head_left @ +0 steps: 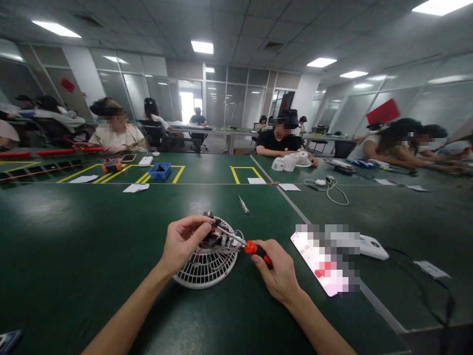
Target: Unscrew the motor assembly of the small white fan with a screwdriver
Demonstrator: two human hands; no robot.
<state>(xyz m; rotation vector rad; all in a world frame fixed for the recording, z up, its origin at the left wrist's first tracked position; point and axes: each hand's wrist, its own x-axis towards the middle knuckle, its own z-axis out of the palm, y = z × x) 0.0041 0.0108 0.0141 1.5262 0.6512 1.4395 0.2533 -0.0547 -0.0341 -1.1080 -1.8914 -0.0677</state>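
My right hand [275, 268] is closed around the red and black handle of a screwdriver [254, 248]. Its long metal shaft points left, toward the fingertips of my left hand [186, 241]. Thumb and fingers of that hand are pinched together near the shaft's tip, over a small dark part; what exactly they grip is hidden. Below them lies a round white fan grille [207, 276] with a motor and wiring [218, 239] on top. Beyond it on the green table rests a small clear-handled screwdriver [244, 204].
A lit phone [306, 251] and a white device [373, 246] with a dark cable lie to the right. Farther off are a blue bin [159, 170], a coiled grey cable [334, 190], paper slips and white fan parts [290, 161]. Several people sit around the tables.
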